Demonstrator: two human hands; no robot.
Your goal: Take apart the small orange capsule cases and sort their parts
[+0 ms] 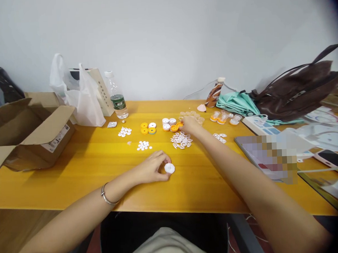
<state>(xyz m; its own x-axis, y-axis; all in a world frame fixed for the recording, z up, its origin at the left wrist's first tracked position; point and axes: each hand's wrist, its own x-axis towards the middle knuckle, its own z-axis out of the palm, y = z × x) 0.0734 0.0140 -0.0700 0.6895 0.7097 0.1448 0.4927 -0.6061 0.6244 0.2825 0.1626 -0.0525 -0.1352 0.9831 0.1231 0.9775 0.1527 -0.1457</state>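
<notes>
Near the front middle of the table, my left hand (155, 167) pinches a small white round piece (169, 168) between thumb and fingers. Farther back, my right hand (190, 125) reaches forward with bent fingers closed at an orange round piece (180, 124); its fingertips are partly hidden. Beside that hand stand several white and orange round cases (165, 121) and clear plastic cups (198, 119). A pile of white cut-out pieces (181, 140) lies just in front of it. Yellow and white round cases (144, 131) and small white discs (143, 145) lie to the left.
An open cardboard box (50, 135), a white plastic bag (84, 104) and a water bottle (118, 100) stand at the left. On the right are a drink bottle (214, 93), teal cloth (236, 103), brown bag (299, 89), orange-based clear pieces (221, 118) and a tablet-like object (250, 149).
</notes>
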